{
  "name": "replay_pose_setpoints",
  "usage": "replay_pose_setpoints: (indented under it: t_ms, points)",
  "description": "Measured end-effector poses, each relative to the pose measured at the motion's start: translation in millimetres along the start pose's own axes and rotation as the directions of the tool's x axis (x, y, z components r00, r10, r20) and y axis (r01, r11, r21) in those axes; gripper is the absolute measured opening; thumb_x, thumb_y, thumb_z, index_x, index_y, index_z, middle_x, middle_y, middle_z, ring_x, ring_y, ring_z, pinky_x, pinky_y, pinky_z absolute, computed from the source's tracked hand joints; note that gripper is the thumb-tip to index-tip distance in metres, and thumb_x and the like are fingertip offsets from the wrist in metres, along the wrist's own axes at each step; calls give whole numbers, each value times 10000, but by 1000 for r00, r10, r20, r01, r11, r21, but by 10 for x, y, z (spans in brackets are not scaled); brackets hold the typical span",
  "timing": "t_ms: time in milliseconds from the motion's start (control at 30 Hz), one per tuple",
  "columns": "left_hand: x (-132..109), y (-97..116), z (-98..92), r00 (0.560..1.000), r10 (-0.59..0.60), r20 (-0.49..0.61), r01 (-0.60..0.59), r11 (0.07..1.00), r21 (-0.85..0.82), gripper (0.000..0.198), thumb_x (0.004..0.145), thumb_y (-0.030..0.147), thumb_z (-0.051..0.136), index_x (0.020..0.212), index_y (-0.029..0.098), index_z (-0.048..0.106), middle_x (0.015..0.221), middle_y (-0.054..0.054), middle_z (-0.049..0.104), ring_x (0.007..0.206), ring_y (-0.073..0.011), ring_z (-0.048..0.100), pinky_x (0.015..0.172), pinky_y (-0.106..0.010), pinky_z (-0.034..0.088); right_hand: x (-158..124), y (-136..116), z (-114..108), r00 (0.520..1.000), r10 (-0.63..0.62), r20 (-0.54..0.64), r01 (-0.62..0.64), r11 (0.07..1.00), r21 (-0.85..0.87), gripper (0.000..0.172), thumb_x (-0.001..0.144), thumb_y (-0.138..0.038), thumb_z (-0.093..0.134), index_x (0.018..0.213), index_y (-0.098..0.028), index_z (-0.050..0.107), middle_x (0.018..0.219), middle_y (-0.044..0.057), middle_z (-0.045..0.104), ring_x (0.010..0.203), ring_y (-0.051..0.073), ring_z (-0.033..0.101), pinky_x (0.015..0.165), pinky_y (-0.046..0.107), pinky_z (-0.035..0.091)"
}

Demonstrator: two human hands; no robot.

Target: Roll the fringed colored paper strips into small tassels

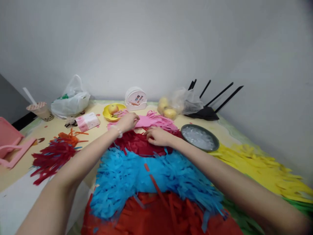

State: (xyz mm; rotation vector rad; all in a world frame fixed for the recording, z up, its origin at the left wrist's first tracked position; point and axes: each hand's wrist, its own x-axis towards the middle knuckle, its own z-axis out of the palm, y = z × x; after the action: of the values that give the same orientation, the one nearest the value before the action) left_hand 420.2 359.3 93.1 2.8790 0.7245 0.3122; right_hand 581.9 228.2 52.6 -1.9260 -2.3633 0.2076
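My left hand [128, 122], wearing a pale beaded bracelet [119, 132], is closed with curled fingers over the border of pink fringed paper [144, 121] and dark red fringed paper [141, 143]. What its fingertips hold, if anything, is hidden. Beside it, my right hand [158, 136] has bent fingers closed at the upper edge of the dark red paper. Nearer me lies a blue fringed sheet [149, 169], its strips spread to both sides. Red fringed paper [144, 212] is at the front. A loose orange-red strip [157, 187] crosses the blue sheet.
A round grey dish [200, 137] of clear material is beside my right forearm. Yellow fringed paper [259, 169] lies right, a dark red fringe bundle [55, 155] left. Behind are a yellow fruit bowl [106, 113], bagged fruit [169, 113], a plastic bag [70, 102] and a drink cup [41, 110].
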Motion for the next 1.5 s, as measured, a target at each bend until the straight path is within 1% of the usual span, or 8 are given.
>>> replay_pose_setpoints:
  t_ms: [67, 133, 233, 333, 467, 767, 1033, 1500]
  points:
    - [323, 42, 271, 997, -9, 77, 10, 1000, -15, 221, 958, 245, 566, 1123, 135, 664, 1187, -112, 666, 1090, -222, 633, 982, -417, 505, -7, 122, -98, 999, 42, -18, -42, 999, -28, 253, 918, -172, 512, 959, -154, 761, 1032, 79, 768, 972, 202, 677, 885, 266, 480]
    - [518, 41, 522, 988, -29, 150, 32, 999, -17, 300, 950, 321, 601, 1195, 149, 619, 1218, -105, 636, 1057, -223, 639, 913, -439, 548, 91, 272, -171, 992, 118, -52, -122, 990, -69, 327, 959, -137, 418, 1075, -106, 722, 1077, 121, 751, 960, 206, 680, 863, 289, 491]
    - [630, -32, 785, 975, -43, 219, 46, 999, -8, 338, 950, 341, 601, 1236, 161, 596, 1243, -110, 617, 1054, -226, 637, 890, -431, 561, 318, 493, -169, 981, 189, -49, -195, 971, -136, 257, 988, -184, 477, 1120, -90, 677, 1130, 143, 711, 1030, 225, 666, 926, 380, 500]
    - [652, -131, 892, 965, -36, 258, 37, 999, 1, 338, 951, 338, 600, 1237, 159, 596, 1249, -111, 615, 1066, -229, 633, 900, -439, 556, 485, 640, -56, 982, 188, 28, -180, 968, -175, 238, 954, -310, 617, 1103, -130, 663, 1153, 97, 681, 1070, 225, 648, 956, 452, 513]
    - [683, -193, 889, 954, -35, 299, 35, 999, 5, 332, 952, 337, 597, 1235, 162, 597, 1252, -108, 615, 1070, -230, 632, 904, -443, 554, 554, 735, 56, 979, 188, 80, -171, 968, -181, 267, 953, -329, 622, 1132, -133, 650, 1184, 103, 659, 1070, 226, 644, 940, 448, 531]
    - [728, -180, 778, 927, -99, 361, 99, 995, 20, 331, 948, 340, 604, 1225, 160, 602, 1238, -103, 622, 1066, -231, 635, 900, -440, 555, 616, 904, 35, 973, 208, 100, -199, 976, -87, 256, 965, -330, 605, 1140, -146, 639, 1123, 74, 671, 965, 196, 667, 845, 402, 571]
    - [738, -173, 748, 921, -119, 371, 137, 990, -24, 320, 946, 336, 607, 1213, 159, 608, 1227, -101, 627, 1061, -229, 637, 898, -436, 556, 673, 959, 110, 973, 205, 109, -204, 979, -15, 250, 961, -331, 611, 1124, -145, 645, 1111, 70, 674, 955, 193, 668, 836, 395, 573]
    - [742, -224, 701, 919, -131, 372, 173, 982, -81, 296, 943, 335, 613, 1167, 141, 626, 1170, -90, 649, 1020, -219, 649, 873, -422, 564, 697, 996, 157, 965, 236, 118, -236, 972, -16, 261, 958, -329, 615, 1140, -143, 637, 1116, 70, 668, 953, 195, 666, 826, 393, 575]
